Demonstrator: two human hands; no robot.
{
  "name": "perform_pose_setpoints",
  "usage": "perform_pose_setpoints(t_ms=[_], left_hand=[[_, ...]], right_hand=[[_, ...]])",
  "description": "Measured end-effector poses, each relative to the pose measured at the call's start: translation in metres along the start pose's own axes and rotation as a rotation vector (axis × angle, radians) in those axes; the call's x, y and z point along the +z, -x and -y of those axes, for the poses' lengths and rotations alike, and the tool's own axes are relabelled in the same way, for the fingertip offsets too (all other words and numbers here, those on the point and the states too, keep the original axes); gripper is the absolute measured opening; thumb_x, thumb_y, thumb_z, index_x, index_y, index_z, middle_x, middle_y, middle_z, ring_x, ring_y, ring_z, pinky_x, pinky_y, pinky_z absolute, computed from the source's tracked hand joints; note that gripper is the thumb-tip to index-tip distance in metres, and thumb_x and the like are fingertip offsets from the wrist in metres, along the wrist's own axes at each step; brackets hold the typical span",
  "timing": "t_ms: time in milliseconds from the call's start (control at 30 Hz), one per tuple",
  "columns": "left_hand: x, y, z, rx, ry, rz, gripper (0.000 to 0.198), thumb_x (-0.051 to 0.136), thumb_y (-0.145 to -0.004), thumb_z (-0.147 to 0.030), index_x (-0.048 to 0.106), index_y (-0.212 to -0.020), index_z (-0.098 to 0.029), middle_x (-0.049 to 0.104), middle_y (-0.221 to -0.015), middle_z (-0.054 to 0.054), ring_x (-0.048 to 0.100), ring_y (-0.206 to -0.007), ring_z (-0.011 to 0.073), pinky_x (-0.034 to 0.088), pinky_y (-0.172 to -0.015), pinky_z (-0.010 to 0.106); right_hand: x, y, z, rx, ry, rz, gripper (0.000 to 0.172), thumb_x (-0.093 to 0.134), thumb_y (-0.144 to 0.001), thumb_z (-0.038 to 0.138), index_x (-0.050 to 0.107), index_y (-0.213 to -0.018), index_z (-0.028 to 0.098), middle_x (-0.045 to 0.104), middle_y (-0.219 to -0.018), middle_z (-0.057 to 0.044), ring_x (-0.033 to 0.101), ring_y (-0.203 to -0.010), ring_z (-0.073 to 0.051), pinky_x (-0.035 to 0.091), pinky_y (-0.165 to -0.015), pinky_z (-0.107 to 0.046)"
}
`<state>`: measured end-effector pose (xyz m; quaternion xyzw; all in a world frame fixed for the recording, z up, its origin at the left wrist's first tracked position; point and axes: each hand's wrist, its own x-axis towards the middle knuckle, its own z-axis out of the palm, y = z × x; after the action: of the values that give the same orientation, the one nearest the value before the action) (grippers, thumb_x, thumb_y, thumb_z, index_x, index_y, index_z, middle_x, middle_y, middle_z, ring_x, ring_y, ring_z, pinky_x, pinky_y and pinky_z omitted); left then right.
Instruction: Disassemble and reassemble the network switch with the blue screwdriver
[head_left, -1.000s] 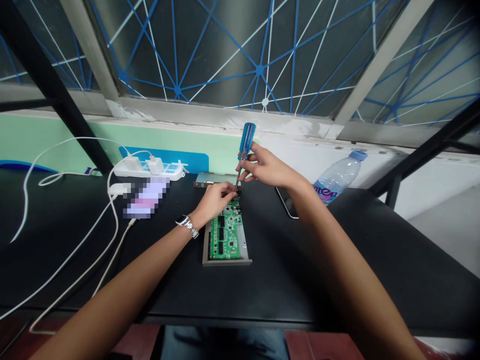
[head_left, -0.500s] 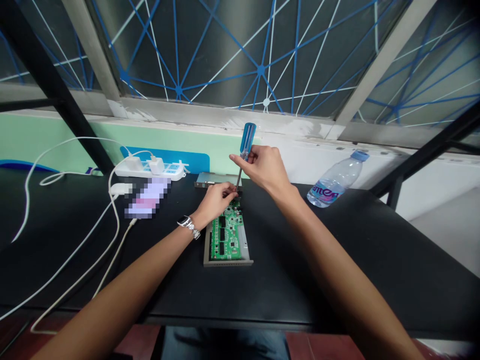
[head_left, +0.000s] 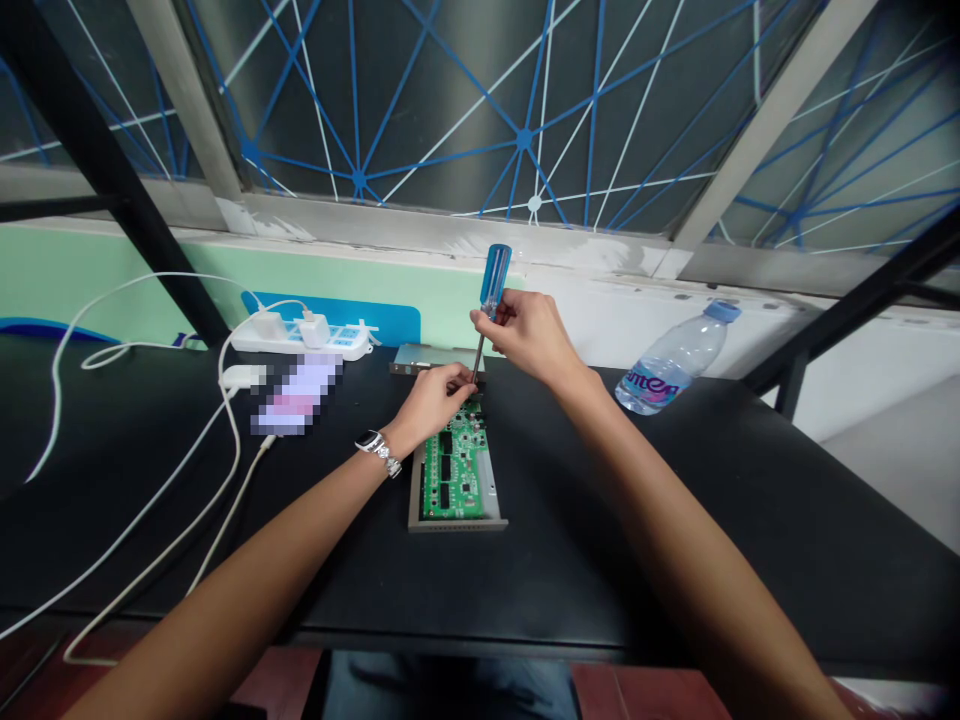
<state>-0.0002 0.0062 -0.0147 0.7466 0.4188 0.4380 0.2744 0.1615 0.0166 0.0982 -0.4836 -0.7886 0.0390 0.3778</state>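
In the head view, a blue-handled screwdriver [head_left: 495, 280] is held upright by the right hand [head_left: 525, 335], its handle gripped between thumb and fingers [head_left: 504, 310]. The steel shaft is directed down at the far end of a green circuit board [head_left: 454, 470]; contact with the board cannot be confirmed. The left hand [head_left: 433, 395] is positioned over that end, its fingers [head_left: 454, 380] curled together just beside the tip; whether anything is pinched cannot be determined. The board is seated in a grey metal casing [head_left: 412, 490] on a black table [head_left: 675, 550], with a flat metal panel [head_left: 435, 358] just beyond. A power strip [head_left: 300, 340] with white cables [head_left: 169, 490] is placed to the left. A plastic water bottle [head_left: 671, 365] lies to the right, well apart from the hands.
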Motion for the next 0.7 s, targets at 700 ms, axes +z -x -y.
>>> perform_pose_setpoints(t_ms=[700], left_hand=[[0.0000, -0.0004, 0.0011, 0.038, 0.015, -0.002, 0.005, 0.063, -0.088, -0.021, 0.066, -0.086, -0.017, 0.074, -0.082, 0.004, 0.071, -0.078, 0.0181, 0.056, -0.075, 0.031]], right_hand=[[-0.0010, -0.0017, -0.0051, -0.017, -0.168, 0.088, 0.021, 0.057, -0.085, 0.031, 0.050, -0.068, 0.019, 0.057, -0.057, 0.000, 0.051, -0.054, -0.012, 0.035, -0.052, -0.027]])
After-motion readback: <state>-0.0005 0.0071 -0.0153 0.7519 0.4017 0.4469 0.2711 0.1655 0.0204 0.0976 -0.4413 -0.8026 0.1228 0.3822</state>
